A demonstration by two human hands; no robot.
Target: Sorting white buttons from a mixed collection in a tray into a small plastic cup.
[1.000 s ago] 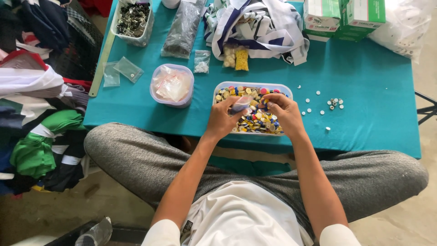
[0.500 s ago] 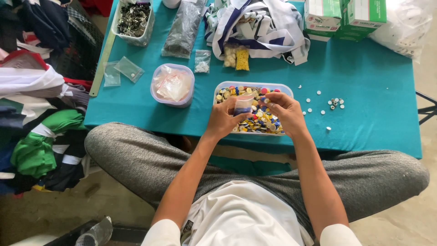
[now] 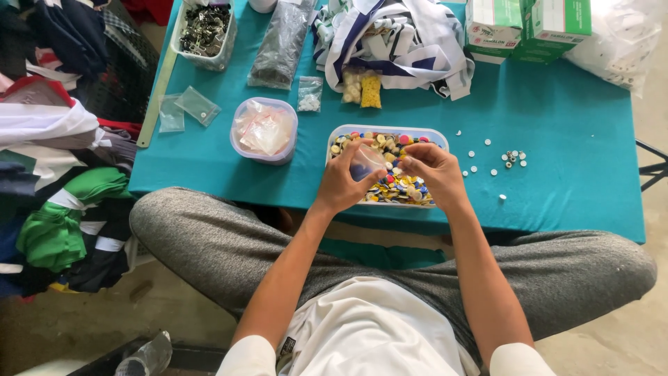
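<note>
Teal tablecloth under my hands, buttons in front of me.

My left hand pinches a small clear bag over the tub of coloured buttons; my right hand hovers just beside it, fingertips drawn narrow at the bag's edge, holding what I cannot tell. Left of the tub stands a round lidded container; loose white buttons lie scattered to the right, striped cloth beyond.

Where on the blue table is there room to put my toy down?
Bare cloth lies between the green boxes and the loose white buttons, and along the table edge right of them. A smaller patch sits left of the round tub. The back, with striped cloth and bags, is crowded.
</note>
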